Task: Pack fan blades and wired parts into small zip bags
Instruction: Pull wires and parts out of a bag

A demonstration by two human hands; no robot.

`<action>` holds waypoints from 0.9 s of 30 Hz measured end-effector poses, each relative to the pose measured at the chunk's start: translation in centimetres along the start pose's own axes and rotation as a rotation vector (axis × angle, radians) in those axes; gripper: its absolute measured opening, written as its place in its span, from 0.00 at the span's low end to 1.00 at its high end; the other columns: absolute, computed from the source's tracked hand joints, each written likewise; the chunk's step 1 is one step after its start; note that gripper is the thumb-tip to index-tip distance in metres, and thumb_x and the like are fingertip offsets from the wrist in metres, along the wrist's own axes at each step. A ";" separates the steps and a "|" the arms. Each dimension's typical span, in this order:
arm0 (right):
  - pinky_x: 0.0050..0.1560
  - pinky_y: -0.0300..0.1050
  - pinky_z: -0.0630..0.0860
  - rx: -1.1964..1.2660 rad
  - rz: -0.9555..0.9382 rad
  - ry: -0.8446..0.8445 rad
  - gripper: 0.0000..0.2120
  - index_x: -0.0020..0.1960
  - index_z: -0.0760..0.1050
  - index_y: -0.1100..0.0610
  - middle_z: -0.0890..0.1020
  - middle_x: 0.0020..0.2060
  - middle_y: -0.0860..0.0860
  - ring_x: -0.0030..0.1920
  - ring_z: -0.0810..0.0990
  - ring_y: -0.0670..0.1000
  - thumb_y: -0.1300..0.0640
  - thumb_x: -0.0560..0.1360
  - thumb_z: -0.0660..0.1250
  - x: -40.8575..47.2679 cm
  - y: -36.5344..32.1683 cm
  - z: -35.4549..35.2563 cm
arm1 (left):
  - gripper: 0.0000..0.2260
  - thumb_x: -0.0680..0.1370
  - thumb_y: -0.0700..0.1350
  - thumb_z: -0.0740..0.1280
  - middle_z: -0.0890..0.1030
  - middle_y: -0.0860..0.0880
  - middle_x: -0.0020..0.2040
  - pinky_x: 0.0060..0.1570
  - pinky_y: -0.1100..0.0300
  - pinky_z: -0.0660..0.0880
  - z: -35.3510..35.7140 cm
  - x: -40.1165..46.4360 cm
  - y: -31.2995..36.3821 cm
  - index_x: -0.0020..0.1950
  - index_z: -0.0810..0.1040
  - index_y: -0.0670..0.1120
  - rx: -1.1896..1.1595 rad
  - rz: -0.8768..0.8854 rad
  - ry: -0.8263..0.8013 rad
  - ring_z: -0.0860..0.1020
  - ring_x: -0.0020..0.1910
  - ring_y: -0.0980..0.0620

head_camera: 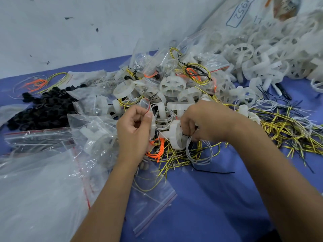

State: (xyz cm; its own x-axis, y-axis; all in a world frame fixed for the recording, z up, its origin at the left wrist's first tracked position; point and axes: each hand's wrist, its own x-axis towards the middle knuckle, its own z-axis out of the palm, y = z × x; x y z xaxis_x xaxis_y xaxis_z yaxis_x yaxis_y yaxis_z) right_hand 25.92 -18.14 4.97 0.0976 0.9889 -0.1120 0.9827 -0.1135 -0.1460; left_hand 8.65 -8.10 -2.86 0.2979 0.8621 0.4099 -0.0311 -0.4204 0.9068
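My left hand (135, 127) pinches the red-striped mouth of a small clear zip bag (146, 105) at the middle of the blue table. My right hand (206, 121) grips a bundle of white wires (197, 154) beside a white ring-shaped fan blade (175, 135) that sits between the two hands. Orange wires (156, 149) and yellow-black wires (174, 161) lie just below the hands. Several more white fan blades (172, 86) and filled bags are heaped behind them.
A heap of black rings (47, 109) lies at the left. Clear zip bags (35, 180) cover the left front, and one flat bag (153, 201) lies under my left forearm. A big sack of white fan blades (272, 55) fills the right back. Loose yellow wires (288, 133) spread right.
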 end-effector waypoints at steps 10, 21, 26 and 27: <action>0.31 0.39 0.70 0.428 -0.144 0.065 0.08 0.44 0.86 0.45 0.78 0.26 0.36 0.26 0.71 0.43 0.58 0.71 0.80 -1.5 2.9 -4.5 | 0.09 0.81 0.38 0.66 0.74 0.49 0.26 0.19 0.65 0.65 -0.1 0.0 0.0 0.41 0.75 0.46 -0.076 -0.020 0.016 0.68 0.19 0.53; 0.52 0.56 0.80 0.883 -0.205 0.546 0.08 0.47 0.85 0.52 0.86 0.44 0.57 0.46 0.83 0.56 0.64 0.75 0.74 0.2 1.5 -3.0 | 0.09 0.80 0.42 0.67 0.73 0.48 0.25 0.21 0.60 0.67 -0.3 0.3 -0.6 0.40 0.76 0.49 -0.108 -0.032 0.036 0.68 0.20 0.49; 0.39 0.55 0.83 0.965 0.000 0.810 0.10 0.47 0.83 0.52 0.82 0.36 0.49 0.34 0.83 0.53 0.66 0.74 0.72 3.1 -2.5 0.0 | 0.10 0.81 0.39 0.66 0.74 0.50 0.26 0.26 0.59 0.68 -0.3 0.5 0.1 0.40 0.74 0.46 -0.077 0.053 0.163 0.71 0.23 0.53; 0.38 0.56 0.83 0.965 0.039 0.852 0.09 0.47 0.83 0.53 0.82 0.35 0.49 0.33 0.83 0.53 0.66 0.73 0.71 3.6 -3.3 0.6 | 0.10 0.81 0.40 0.66 0.74 0.49 0.27 0.27 0.58 0.68 -0.3 0.4 0.4 0.40 0.74 0.45 -0.063 0.075 0.208 0.72 0.24 0.52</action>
State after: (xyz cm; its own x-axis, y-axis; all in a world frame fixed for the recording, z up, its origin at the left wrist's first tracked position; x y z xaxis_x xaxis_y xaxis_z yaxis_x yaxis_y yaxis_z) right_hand 22.91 -14.26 4.47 0.5440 0.6917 0.4750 0.5008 0.1866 -0.8452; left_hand 8.52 -7.80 -2.32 0.0900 0.8717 0.4816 -0.1067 -0.4724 0.8749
